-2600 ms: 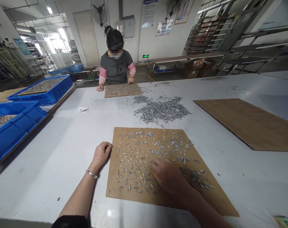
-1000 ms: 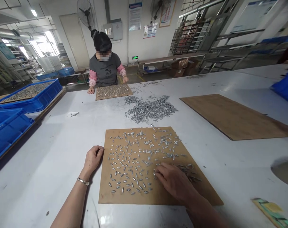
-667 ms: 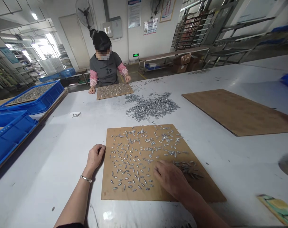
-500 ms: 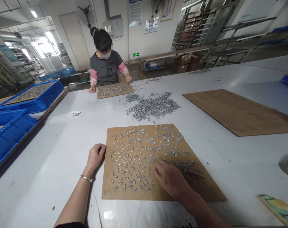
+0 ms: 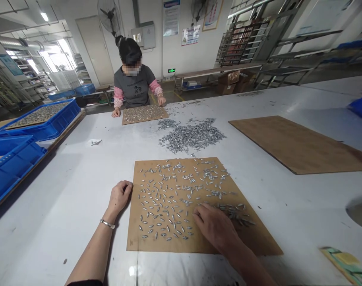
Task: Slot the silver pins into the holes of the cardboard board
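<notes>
On the white bench, the brown board lies before me. My right grip is palm down over it, fingers bent under; I can't tell whether they pinch anything. My left grip, smaller in view, rests loosely curled at the board's left edge, contents hidden. Small silver pieces spread across the board, several bunched beside my right knuckles.

Daylight burns a far window white, a ceiling lamp glows nearby, and the far floor lies dim. Soft shadow darkens the board beside the right hand, while glare spots the pale table. Wide-angle stretch slants the rack at right; a green-and-yellow pad near the corner is smeared.
</notes>
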Demonstrator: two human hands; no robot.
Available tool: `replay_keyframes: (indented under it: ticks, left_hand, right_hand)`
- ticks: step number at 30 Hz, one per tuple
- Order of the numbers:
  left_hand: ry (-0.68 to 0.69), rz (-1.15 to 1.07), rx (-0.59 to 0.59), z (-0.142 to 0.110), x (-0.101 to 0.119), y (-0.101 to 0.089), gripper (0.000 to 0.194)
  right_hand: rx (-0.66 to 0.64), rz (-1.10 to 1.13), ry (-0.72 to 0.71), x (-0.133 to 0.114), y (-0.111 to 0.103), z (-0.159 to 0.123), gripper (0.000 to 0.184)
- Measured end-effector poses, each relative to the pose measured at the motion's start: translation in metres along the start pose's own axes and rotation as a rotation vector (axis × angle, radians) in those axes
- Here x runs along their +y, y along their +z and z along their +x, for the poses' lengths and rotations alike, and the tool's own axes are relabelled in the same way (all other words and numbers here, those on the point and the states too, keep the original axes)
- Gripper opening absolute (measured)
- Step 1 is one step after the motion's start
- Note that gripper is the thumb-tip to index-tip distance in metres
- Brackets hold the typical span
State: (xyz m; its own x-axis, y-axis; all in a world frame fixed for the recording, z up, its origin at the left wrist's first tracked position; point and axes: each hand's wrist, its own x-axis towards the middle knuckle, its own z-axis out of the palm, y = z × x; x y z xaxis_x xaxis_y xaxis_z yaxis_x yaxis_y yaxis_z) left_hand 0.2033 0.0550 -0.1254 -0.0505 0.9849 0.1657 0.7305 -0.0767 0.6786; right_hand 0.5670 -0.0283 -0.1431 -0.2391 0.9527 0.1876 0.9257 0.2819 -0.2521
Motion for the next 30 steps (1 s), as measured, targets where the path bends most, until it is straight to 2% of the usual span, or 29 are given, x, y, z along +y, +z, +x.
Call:
replay_keyframes:
  ticks: [5,8,11,15,19,23,27,30]
  left_hand:
    - [0.004,-0.001,-0.003,-0.001,0.004,-0.002,0.032]
    - [0.000,-0.002,0.001,-0.002,0.005,-0.002,0.031]
    - [0.001,-0.002,-0.005,-0.002,0.004,-0.002,0.031]
    - [0.006,-0.008,-0.009,-0.001,0.003,-0.002,0.032]
    - [0.002,-0.008,-0.004,-0.001,0.003,-0.001,0.031]
    - [-0.004,-0.004,-0.010,-0.001,0.005,-0.001,0.030]
    - [-0.002,0.002,-0.012,-0.002,0.005,-0.001,0.031]
    - [-0.002,0.008,-0.011,-0.002,0.004,-0.001,0.031]
  right_hand:
    - [-0.054,0.024,0.001,0.003,-0.009,0.016,0.026]
    - [-0.037,0.024,-0.090,0.006,-0.015,0.031,0.026]
    - [-0.033,-0.029,-0.209,0.010,-0.009,0.047,0.026]
    - [-0.048,-0.068,-0.265,0.018,0.003,0.057,0.027]
    - [0.023,-0.102,-0.283,0.023,0.004,0.052,0.029]
    - [0.088,-0.086,-0.290,0.020,0.003,0.034,0.029]
    - [0.101,-0.164,-0.312,0.015,0.006,0.018,0.027]
    - [0.077,-0.106,-0.315,0.014,0.002,0.016,0.025]
